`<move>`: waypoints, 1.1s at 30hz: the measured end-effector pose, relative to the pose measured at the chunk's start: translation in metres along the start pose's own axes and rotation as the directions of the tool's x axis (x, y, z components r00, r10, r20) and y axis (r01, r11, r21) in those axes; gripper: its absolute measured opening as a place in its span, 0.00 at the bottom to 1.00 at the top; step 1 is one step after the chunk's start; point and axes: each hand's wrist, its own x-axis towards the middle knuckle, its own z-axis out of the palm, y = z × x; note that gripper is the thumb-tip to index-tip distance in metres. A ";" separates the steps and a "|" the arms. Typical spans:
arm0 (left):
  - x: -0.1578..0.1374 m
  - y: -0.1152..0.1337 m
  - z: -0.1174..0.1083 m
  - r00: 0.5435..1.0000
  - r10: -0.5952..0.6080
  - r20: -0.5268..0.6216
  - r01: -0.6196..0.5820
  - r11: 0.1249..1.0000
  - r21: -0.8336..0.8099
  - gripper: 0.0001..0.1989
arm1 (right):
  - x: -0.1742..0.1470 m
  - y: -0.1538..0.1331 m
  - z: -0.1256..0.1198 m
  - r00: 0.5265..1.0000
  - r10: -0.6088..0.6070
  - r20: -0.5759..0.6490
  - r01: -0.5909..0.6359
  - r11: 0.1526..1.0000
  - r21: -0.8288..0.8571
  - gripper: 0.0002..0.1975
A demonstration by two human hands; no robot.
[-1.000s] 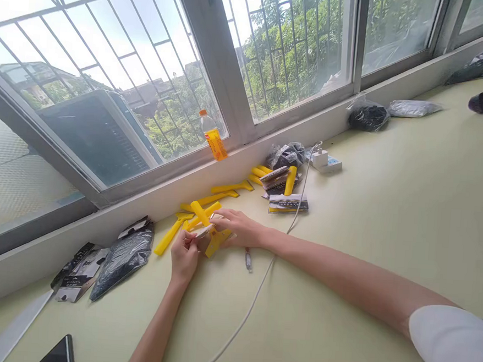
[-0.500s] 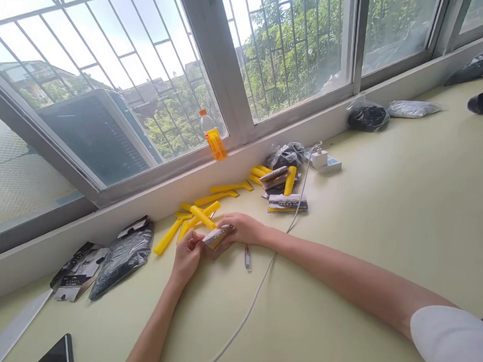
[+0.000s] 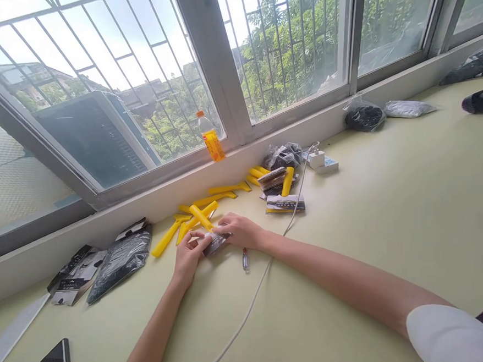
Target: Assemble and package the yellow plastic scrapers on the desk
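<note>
Both hands are closed on a yellow-handled scraper (image 3: 201,217), whose head sits in a printed card sleeve (image 3: 216,244). My left hand (image 3: 188,259) pinches the left end of the sleeve between thumb and fingers. On the opposite end, my right hand (image 3: 244,232) grips with its fingers over the top edge. The yellow handle points away from me, up and to the left. Just behind lie several loose yellow scrapers (image 3: 166,236). To the right rests a sleeved scraper (image 3: 286,204) beside others in card. A small clear screwdriver (image 3: 245,260) lies below my right wrist.
A white cable (image 3: 253,306) runs under my right forearm to a charger (image 3: 316,160). An orange drink bottle (image 3: 214,143) stands by the window. Flat cards (image 3: 75,274) and a black plastic bag (image 3: 120,261) lie left; a phone (image 3: 58,354) is at the lower left.
The card sleeve has tilted in my hands, so its printed face now shows more and its yellow edge is no longer seen. My left fingers have shifted slightly along it.
</note>
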 end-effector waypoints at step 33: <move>-0.006 -0.001 0.015 0.993 0.111 0.032 -0.107 0.986 -0.125 0.26 | -0.040 0.105 -0.141 0.654 0.700 -0.288 -0.744 0.523 -0.417 0.25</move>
